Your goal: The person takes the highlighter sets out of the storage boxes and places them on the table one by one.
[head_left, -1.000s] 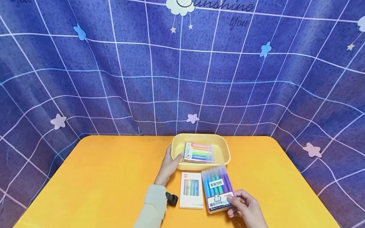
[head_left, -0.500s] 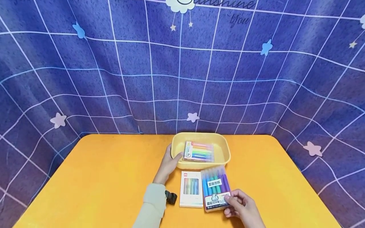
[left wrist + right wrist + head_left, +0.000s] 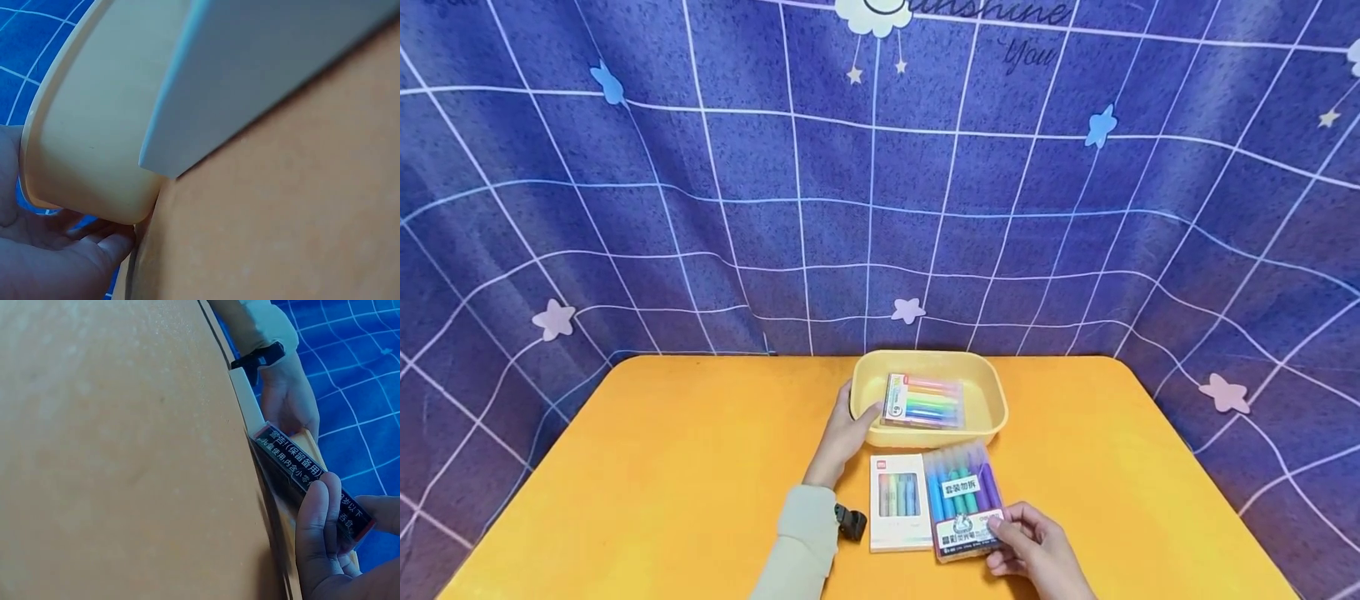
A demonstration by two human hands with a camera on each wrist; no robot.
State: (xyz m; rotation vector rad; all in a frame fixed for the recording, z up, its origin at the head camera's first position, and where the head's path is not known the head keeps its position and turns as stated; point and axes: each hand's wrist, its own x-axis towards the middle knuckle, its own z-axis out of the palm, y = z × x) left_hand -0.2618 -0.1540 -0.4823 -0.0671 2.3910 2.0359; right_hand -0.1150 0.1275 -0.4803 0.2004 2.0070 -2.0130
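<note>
My left hand (image 3: 841, 433) grips the left end of a pale yellow plastic basket (image 3: 979, 398), thumb over the rim. Inside the basket lies a clear pack of rainbow-coloured pens (image 3: 932, 402). In front stands a white box (image 3: 901, 533) with a window showing pastel pens; it lies flat on the table. My right hand (image 3: 1037, 546) pinches the lower right corner of a clear highlighter pack (image 3: 961, 500) with blue, green and purple pens. That pack's left edge meets or slightly overlaps the white box. Its dark printed end (image 3: 300, 462) is tilted off the table in the right wrist view.
An orange-yellow table (image 3: 700, 467) spreads out on both sides, its far edge just behind the basket. A blue gridded curtain (image 3: 820, 183) with stars hangs behind it and along the sides. A black wrist camera (image 3: 851, 523) sits on the left sleeve, beside the white box.
My right hand has drawn the highlighter pack slightly left, against the white box, which has shifted a little left. The left hand and the basket stay in place.
</note>
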